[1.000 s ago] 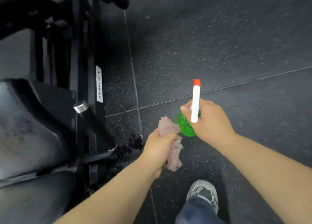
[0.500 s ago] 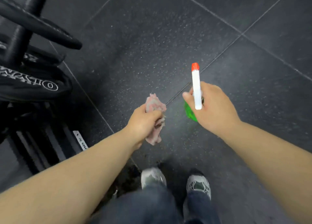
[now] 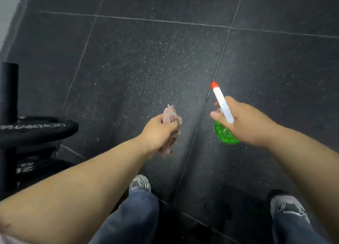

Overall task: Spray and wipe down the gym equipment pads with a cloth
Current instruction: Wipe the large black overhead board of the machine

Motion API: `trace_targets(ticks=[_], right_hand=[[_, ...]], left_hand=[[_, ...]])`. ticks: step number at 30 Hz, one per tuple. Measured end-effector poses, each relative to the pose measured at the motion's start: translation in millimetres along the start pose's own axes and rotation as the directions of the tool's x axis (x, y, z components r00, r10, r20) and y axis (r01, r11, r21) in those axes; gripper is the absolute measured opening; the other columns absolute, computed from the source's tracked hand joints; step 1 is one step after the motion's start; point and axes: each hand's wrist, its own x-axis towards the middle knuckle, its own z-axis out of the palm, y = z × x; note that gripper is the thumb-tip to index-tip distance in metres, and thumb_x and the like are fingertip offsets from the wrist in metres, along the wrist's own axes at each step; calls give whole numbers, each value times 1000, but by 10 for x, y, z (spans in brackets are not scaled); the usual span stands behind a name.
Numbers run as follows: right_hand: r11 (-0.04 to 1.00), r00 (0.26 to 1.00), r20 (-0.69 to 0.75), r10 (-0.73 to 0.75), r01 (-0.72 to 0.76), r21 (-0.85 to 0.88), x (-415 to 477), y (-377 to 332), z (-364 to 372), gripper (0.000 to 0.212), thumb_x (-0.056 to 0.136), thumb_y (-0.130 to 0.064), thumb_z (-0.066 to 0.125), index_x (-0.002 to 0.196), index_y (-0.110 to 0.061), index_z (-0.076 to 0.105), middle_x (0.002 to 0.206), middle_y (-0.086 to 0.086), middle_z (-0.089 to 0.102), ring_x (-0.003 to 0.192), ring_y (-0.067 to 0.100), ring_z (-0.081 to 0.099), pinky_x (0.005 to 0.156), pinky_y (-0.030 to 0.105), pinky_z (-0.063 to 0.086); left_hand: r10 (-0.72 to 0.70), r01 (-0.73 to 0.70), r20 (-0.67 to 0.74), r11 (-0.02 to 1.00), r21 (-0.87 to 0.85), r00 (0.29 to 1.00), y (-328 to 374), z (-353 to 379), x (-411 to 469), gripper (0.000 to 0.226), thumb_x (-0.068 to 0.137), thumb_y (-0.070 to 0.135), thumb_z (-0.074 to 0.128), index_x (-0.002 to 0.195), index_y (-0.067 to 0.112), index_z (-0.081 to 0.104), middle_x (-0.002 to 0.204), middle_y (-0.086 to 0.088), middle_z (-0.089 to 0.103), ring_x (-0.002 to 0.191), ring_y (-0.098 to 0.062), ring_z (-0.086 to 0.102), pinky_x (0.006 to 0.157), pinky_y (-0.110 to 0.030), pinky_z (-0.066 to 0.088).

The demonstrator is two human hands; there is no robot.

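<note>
Crumpled pink cloth (image 3: 171,116), green bottle (image 3: 224,134).

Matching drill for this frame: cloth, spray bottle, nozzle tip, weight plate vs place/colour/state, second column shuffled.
1 cloth
2 spray bottle
3 nozzle tip
4 weight plate

A red-orange
B black, at the left edge of the view
C gripped by the right hand
D bunched in the left hand

Pairs: 1-D, 2-C, 3-A, 4-B
</note>
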Motion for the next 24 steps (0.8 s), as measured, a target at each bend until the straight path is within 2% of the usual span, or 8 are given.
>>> trace_targets(ticks=[3,6,8,11,15,19,22,24], right_hand=[[1000,996,-85,21,-20,10,137,-153,611,29,95,-53,47,98,-24,44,93,2,61,80,24,55,66,36,40],[985,968,-227,104,-68,161,202,-249,1206,35,94,-53,48,110,-22,50,100,2,65,91,29,60,80,43,49],[973,949,-286,134,-70,222,251,-296,1475,34,95,-50,49,112,-21,52,102,2,67,94,30,61,84,45,50],[987,951,-301,72,-24,159,361,-256,1797,32,97,-46,48,113,-19,52,103,4,65,94,31,60,83,45,50],[996,954,-300,20,6,88,578,31,2046,31,98,-46,46,114,-19,52,102,3,64,93,29,58,82,44,50],[1000,928,-373,-3,14,27,810,323,2259,29,98,-42,48,110,-16,55,98,6,64,89,30,56,76,40,46],[1000,887,-461,-5,14,17,962,452,2368,26,97,-39,52,98,-14,56,83,6,59,75,27,45,63,36,31],[999,861,-508,-22,39,23,1042,507,2446,29,95,-43,55,82,-18,49,72,1,51,70,24,41,60,35,23]], left_hand=[[39,-39,5,998,44,999,-310,-300,284,16,82,13,55,69,22,54,58,4,55,59,-20,51,60,-49,54],[65,-66,17,993,96,998,-634,-529,527,17,83,12,55,69,22,53,57,4,54,58,-20,51,57,-46,54],[77,-82,37,986,143,996,-784,-576,661,16,84,11,55,72,21,54,58,3,55,57,-21,51,56,-43,52],[127,-127,13,971,202,992,-969,-538,901,15,86,12,57,73,21,56,63,4,59,61,-19,56,60,-32,51],[151,-151,11,972,182,988,-1176,-396,1256,15,84,11,57,72,20,57,60,1,60,53,-19,53,62,-37,51],[163,-163,14,975,153,987,-1361,-217,1585,11,85,8,56,78,17,57,63,-4,57,57,-21,51,57,-37,47],[194,-194,8,971,142,981,-1449,-116,1730,11,86,8,56,80,16,59,61,-3,57,58,-21,51,56,-38,46],[214,-214,11,968,133,977,-1496,-79,1815,12,86,8,55,79,17,58,60,-3,57,56,-21,50,57,-38,44]])
